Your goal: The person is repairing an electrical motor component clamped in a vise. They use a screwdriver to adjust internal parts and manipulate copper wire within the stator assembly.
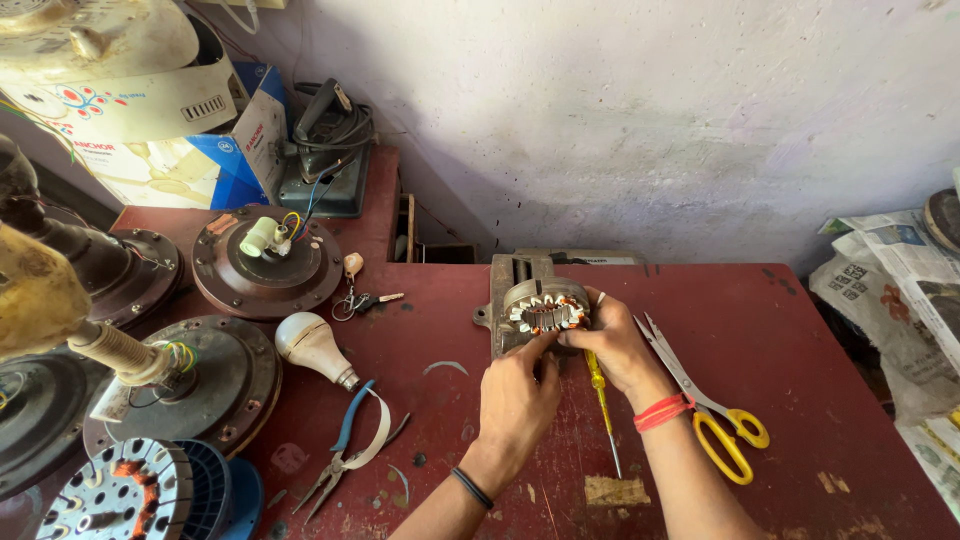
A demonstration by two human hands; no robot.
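At mid-frame on the bench point(780, 350), your left hand point(515, 395) pinched the motor winding point(545, 312) while your right hand point(615, 345) gripped it, steadying it, beside the scissors point(700, 400).

I am seeing the stator point(545, 312): a small ring of grey steel laminations with copper windings and pale slot liners | lying flat, bore facing up, just above frame centre | resting on a grey metal block point(515, 290) | I am watching fingers touching its lower rim from both sides.
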